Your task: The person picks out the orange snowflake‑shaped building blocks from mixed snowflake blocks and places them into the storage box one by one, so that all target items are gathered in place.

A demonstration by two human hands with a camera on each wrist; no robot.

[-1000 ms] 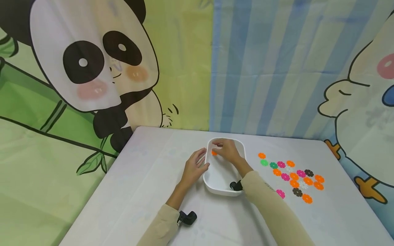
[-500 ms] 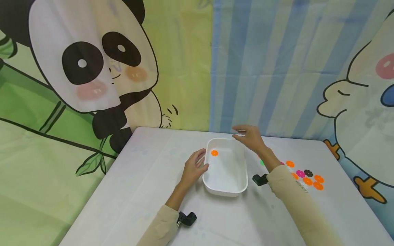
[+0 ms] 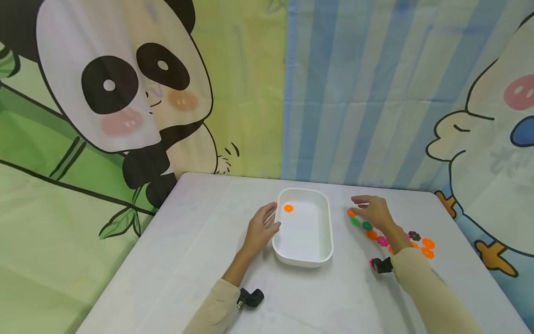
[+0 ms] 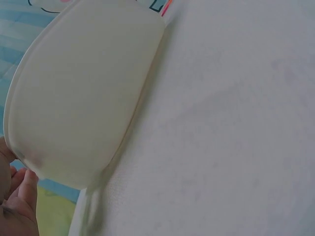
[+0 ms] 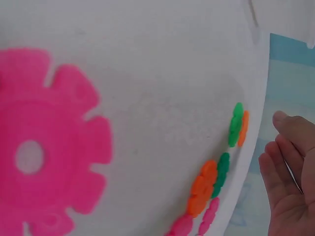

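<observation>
A white rectangular tray (image 3: 303, 260) stands on the table, holding one orange flower-shaped disc (image 3: 289, 208) near its far left corner. My left hand (image 3: 257, 230) lies at the tray's left side, fingers relaxed against the rim. In the left wrist view, its fingertips are right at the tray wall (image 4: 83, 93). On the right, my right hand (image 3: 373, 211) hovers over the scattered discs with loosely bent fingers and nothing between them. Its fingertips are close to an orange disc (image 3: 351, 212) and a light green disc (image 3: 355, 221). The forearm hides part of the group.
Dark green (image 3: 367, 226), pink (image 3: 382, 241), black (image 3: 414, 235) and several orange discs (image 3: 427, 253) lie right of the tray. Another pink disc (image 5: 54, 147) looms large in the right wrist view. Printed curtains (image 3: 317, 93) hang behind the white table (image 3: 200, 222).
My right hand has left the tray's inside, swung right past its far rim, and come down over the discs. The orange disc stays in the tray. My left hand keeps its place.
</observation>
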